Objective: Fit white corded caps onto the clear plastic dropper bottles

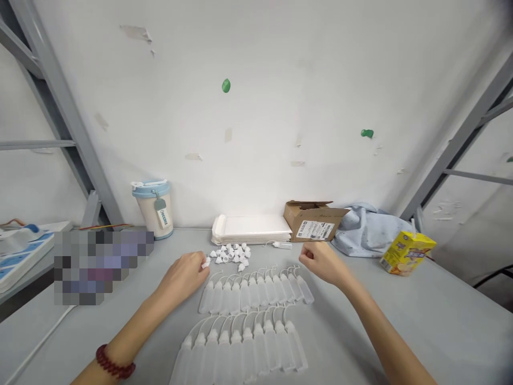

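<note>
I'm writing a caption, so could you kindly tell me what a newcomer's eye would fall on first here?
Probably the two rows of translucent plastic bottles, low in the middle on the grey table. Next might come the scattered small white caps beside the left hand, then the yellow drink carton at right.

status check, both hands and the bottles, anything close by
Left hand at white caps. Right hand curled, grip hidden. Bottles lying in two rows. Cardboard box just beyond right hand.
</note>
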{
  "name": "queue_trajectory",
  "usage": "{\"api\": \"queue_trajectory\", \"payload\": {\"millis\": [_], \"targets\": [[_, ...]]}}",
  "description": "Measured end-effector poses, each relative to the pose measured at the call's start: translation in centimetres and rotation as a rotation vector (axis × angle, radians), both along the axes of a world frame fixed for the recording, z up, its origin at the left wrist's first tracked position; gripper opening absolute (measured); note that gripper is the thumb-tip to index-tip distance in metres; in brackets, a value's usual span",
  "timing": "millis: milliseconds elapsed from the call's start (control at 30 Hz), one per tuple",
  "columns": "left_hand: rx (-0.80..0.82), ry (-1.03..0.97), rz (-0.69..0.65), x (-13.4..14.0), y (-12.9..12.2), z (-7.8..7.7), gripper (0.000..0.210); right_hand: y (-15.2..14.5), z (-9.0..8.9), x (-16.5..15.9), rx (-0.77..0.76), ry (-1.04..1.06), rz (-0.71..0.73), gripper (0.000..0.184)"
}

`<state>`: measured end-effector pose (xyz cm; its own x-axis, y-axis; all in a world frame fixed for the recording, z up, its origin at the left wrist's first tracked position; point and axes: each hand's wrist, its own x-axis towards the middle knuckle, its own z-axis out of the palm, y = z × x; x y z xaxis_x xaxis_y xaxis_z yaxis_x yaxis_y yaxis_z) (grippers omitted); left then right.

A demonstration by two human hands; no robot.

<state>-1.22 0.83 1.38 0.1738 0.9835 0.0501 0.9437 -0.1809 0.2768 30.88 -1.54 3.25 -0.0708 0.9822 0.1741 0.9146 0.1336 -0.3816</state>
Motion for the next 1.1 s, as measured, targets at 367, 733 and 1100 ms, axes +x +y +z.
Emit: {"api": "queue_trajectory", "payload": {"millis": [367,733,1100], "targets": [[0.074,-0.196,0.031,1.2,-0.8,0.3,0.017,-1.5,1.1,0.3,-0.562,-0.035,0.07,0.021],[-0.012,-0.559,-0.067,2.1,-1.5,1.0,0.023,-0.3,1.0,0.5,-0.209,-0.079,-0.175,0.011],[-0.486,-1.332,-0.21,4.4,-3.8,1.8,0.021,-3.7,-0.3,-8.0,-0.326,0.87,0.444,0.011]]}}
